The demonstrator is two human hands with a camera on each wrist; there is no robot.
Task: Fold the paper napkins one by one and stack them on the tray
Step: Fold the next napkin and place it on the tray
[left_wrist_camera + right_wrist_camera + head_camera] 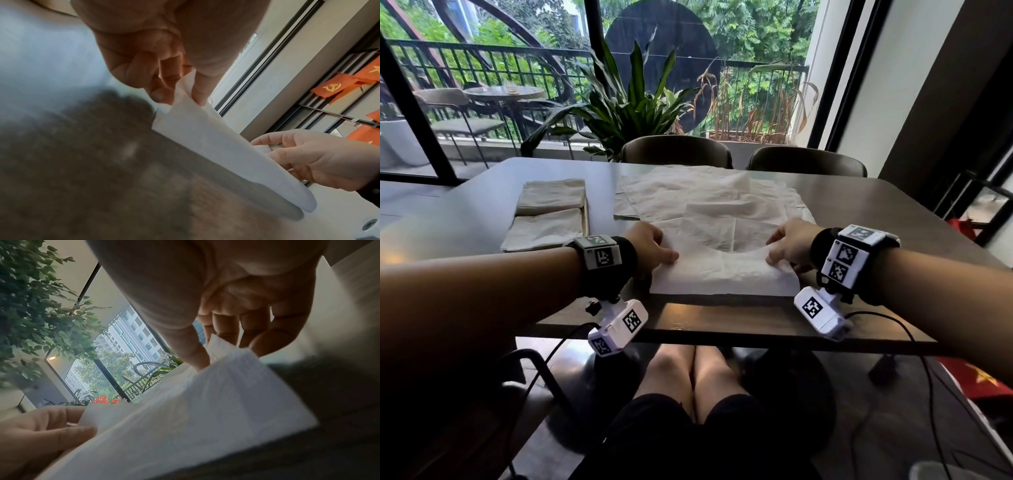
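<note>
From the head camera we see no readable writing. Our left hand (650,247) and right hand (791,246), apart, each pinch the white napkin (722,274) at the near edge of the table (482,192). Both wrist cameras show thumb and fingers clamped on napkin corners.

Daylight is coming through big windows (493,85) behind a dark table (722,318). Two chairs (676,150) are standing beside a leafy plant (626,102).

We see napkin (722,270) – thin white paper, matt, finely creased. Spread sheets (709,198) behind it – same soft crinkled paper, off-white. Table (722,318) – dark, smooth, slight sheen at near edge. Chairs (676,149) look matt, dark.
</note>
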